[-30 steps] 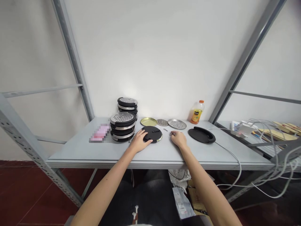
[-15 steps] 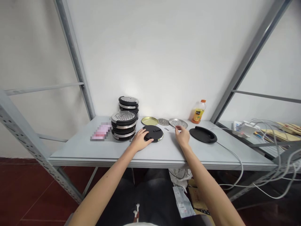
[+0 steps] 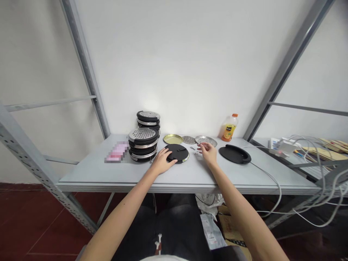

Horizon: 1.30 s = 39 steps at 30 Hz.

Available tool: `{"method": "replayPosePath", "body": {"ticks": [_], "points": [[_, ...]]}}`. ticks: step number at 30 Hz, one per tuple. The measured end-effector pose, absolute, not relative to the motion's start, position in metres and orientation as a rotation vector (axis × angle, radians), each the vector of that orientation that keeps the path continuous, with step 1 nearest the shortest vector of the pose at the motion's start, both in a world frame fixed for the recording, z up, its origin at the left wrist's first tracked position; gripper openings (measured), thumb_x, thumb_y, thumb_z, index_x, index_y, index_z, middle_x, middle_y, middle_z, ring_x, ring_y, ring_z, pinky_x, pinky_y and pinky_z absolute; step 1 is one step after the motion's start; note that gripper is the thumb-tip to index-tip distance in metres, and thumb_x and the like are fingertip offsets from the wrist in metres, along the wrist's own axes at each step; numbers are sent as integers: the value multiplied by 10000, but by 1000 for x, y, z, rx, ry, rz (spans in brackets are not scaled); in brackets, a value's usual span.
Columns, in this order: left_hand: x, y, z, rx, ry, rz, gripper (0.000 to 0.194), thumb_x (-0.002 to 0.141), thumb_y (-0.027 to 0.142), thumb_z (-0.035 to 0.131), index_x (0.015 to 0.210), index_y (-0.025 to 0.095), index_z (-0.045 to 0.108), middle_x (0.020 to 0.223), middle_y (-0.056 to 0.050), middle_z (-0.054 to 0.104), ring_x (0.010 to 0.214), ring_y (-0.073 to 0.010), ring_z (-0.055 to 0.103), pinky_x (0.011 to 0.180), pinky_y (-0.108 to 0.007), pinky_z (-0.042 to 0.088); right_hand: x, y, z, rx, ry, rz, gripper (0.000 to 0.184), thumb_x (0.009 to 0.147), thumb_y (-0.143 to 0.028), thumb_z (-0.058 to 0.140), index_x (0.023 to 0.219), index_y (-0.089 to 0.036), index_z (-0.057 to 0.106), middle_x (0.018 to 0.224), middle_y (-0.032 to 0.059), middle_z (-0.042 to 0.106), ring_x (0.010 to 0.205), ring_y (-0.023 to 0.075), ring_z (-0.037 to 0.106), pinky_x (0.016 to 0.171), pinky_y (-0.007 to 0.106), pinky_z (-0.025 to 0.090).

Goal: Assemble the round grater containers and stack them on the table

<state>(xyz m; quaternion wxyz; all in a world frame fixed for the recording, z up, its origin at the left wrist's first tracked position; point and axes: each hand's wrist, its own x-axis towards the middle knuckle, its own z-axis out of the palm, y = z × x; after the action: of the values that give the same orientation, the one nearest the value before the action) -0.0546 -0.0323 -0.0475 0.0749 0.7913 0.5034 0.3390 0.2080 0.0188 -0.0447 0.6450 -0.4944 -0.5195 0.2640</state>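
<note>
The fingers of the left hand (image 3: 162, 162) are spread apart and laid over the left part of a black disc (image 3: 178, 153), which is kept flat on the table (image 3: 179, 177) between the two hands. By the right hand (image 3: 209, 154), thumb and fingertips are brought close together above a small metal piece (image 3: 197, 152); whether anything is pinched cannot be told. A metal clip (image 3: 192, 148) is seen between that hand and the disc. Reach to the left is limited by a front stack (image 3: 143, 135) of black and silver rounds, just beside the left hand, with a rear stack (image 3: 148, 116) behind. Along the wall, a gold tray (image 3: 173, 139), a grille (image 3: 189, 140) and a perforated plate (image 3: 206, 140) are lined up. To the right, space is taken by a black dish (image 3: 233, 154), a cable (image 3: 268, 175) and an orange-capped bottle (image 3: 229, 130).
</note>
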Motion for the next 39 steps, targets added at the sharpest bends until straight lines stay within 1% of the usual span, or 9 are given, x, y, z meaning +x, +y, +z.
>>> {"method": "replayPosePath", "body": {"ticks": [4,10,15,19,23,26,30,35,39], "points": [[-55,-32,-48,2367,1506,1028,562,813,520,606,1230,144,597,1397,-146,482,1348,-271,375,1126,-432,304,204,16,-39,-1046,-1160,827,542,654,-507,698,1058,-151,633,911,107,710,672,168,659,583,282,528],[-56,-33,-48,2371,1505,1055,528,800,494,619,1193,142,628,1357,-140,518,1320,-277,404,1114,-426,324,197,31,-29,-1068,-1105,1027,379,619,-409,709,910,-167,687,845,71,686,633,136,618,565,262,511],[-51,-45,-38,2446,1585,1168,418,769,503,644,1036,186,702,1057,-94,637,1102,-275,521,1001,-423,427,179,41,-28,-961,-1162,984,380,659,-436,674,921,-161,683,651,-4,597,566,108,551,609,281,509],[-49,-54,-31,2538,1497,1164,350,784,458,634,1003,196,711,926,-74,603,989,-251,540,930,-398,464,169,37,-34,-917,-1197,908,469,627,-519,717,903,-146,653,621,-5,599,563,120,547,614,298,497],[-51,-54,-29,2593,1305,1121,313,805,416,618,1017,206,712,961,-72,596,997,-233,550,938,-379,471,170,32,-36,-938,-1209,969,462,552,-513,788,804,-149,652,676,27,642,621,137,584,651,296,502],[-52,-51,-31,2579,1239,1097,307,812,407,619,1042,224,706,1099,-77,598,1092,-242,539,997,-392,446,172,33,-36,-951,-1216,1023,457,542,-495,803,823,-155,683,737,34,658,648,130,581,639,273,495],[-52,-47,-36,2549,1224,1063,319,825,394,616,1094,241,694,1247,-77,573,1203,-250,500,1066,-407,398,174,35,-38,-970,-1226,1053,451,587,-522,768,856,-164,714,868,65,687,721,141,595,649,265,488],[-51,-44,-39,2538,1251,1044,303,851,366,585,1101,237,698,1243,-72,604,1250,-251,471,1086,-417,381,179,38,-39,-962,-1263,878,418,700,-569,661,887,-200,723,1099,83,672,1062,212,577,800,301,491],[-50,-46,-36,2573,1291,1028,321,845,397,590,1103,243,701,1224,-74,617,1228,-258,484,1068,-425,389,181,39,-38,-915,-1241,820,431,744,-581,614,916,-196,699,1012,82,693,995,198,616,826,320,499]]}}
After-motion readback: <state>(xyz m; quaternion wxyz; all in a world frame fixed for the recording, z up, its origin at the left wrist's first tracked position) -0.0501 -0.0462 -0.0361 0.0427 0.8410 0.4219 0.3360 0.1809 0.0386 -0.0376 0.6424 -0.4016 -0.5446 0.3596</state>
